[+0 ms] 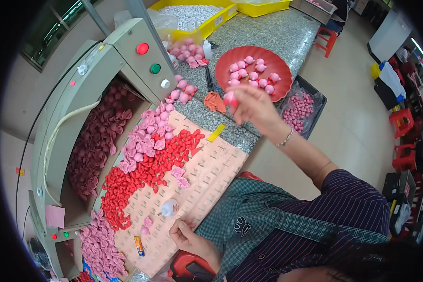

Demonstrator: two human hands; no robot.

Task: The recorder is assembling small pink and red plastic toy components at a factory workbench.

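My right hand (256,110) is raised at the near side of a red fluted bowl (221,77). Its fingers pinch a round pink toy piece (229,97) with red parts. Several similar pink pieces (253,75) lie in the bowl. My left hand (190,238) rests at the near edge of the patterned paper sheet (221,162), fingers curled and closed; whatever they may hold is hidden. Beside it lies a small clear squeeze bottle (169,207). A small pink piece (145,226) and a yellow-and-blue tube or box (139,246) lie to its left.
Small red pieces (141,171) and pink fabric-like pieces (101,246) are heaped along a grey machine (91,61) with coloured buttons. A dark crate (310,94) of pink balls stands right of the counter. Yellow trays (207,28) sit at the back.
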